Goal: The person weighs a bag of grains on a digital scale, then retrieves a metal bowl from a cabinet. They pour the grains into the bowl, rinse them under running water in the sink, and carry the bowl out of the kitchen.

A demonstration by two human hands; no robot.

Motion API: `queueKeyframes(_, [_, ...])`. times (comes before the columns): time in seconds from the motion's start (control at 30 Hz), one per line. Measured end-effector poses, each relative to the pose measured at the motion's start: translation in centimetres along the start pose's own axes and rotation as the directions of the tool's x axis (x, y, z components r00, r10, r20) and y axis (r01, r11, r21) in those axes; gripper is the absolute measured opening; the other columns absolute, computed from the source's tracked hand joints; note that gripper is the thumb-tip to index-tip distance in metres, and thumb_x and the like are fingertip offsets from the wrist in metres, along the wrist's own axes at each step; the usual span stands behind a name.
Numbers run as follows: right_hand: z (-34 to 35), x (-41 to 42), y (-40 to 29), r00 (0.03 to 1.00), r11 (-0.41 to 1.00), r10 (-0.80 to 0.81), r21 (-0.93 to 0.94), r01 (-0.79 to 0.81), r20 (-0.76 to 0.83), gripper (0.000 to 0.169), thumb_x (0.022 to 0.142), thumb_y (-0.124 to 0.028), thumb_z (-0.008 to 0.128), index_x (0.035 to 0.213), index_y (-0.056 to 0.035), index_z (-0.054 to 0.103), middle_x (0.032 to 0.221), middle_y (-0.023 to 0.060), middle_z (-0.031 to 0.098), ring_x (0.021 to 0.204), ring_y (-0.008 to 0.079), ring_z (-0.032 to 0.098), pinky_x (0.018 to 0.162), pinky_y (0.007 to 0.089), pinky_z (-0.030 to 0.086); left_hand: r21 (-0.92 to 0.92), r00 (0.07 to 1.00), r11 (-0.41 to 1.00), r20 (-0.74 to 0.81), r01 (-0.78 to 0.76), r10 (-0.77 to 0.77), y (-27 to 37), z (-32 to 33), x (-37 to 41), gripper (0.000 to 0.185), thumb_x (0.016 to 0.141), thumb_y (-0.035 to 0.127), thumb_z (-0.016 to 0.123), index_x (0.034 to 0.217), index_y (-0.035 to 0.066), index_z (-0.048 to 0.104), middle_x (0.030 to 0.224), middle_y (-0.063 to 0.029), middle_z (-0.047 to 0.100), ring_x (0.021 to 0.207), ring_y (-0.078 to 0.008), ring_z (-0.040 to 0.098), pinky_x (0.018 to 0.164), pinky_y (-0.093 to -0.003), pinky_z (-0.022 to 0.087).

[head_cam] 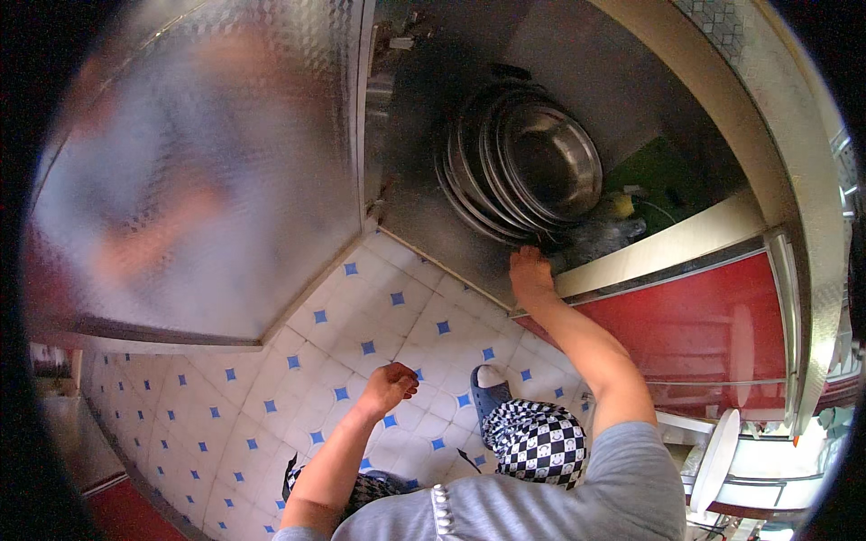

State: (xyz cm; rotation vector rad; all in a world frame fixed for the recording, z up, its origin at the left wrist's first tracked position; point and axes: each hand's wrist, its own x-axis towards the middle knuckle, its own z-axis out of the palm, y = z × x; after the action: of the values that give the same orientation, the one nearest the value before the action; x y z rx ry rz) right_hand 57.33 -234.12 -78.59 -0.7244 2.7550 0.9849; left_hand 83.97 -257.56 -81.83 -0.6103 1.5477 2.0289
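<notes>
My right hand [531, 274] reaches into an open low cabinet, just below a stack of stainless steel basins [551, 162]. Its fingertips are at a dark patch beside the lower rims, and what they touch is hidden. The basins lean on their sides, nested, with the front one's hollow facing me. Next to that hand lies a crumpled clear plastic bag [599, 240]. My left hand [391, 387] hangs over the tiled floor, fingers curled in, with nothing visible in it.
An open cabinet door with a textured metallic inner face [223, 182] stands on the left. Red glossy cabinet fronts [683, 318] are at the right. A green item [646, 169] and a yellow one [619, 204] lie inside the cabinet. White tiles [406, 338] with blue diamonds cover the floor.
</notes>
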Motion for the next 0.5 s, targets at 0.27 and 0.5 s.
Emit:
queueKeyframes(0.27, [6.2,1.6,-1.2,0.989,1.0,0.018,-0.011,-0.017,0.15,0.032,0.085,-0.016,0.052,0.114,-0.0034,0.058,0.117,0.0115,0.052,0.108,0.0264,0.05,0.079,0.0413,0.049,-0.142,0.998,0.988,0.021,0.064,-0.061,2.4,-1.0,2.2,0.015,0.086,0.009,0.054,0.091,-0.003,0.06,0.084,-0.0114,0.065,0.074,-0.0201,0.063,0.066,-0.0317,0.053])
queueKeyframes(0.5, [5.1,-2.8,-4.2,0.994,0.918,-0.091,0.392,0.059,0.064,0.036,0.081,-0.021,0.057,0.112,-0.0018,0.056,0.114,0.0155,0.054,0.108,0.0301,0.052,0.081,0.0439,0.049,-0.29,0.978,0.934,-0.066,-0.209,0.198,14.2,2.0,14.1,0.033,0.086,0.022,0.063,0.105,-0.003,0.055,0.087,-0.0136,0.061,0.083,-0.0253,0.065,0.073,-0.0368,0.055])
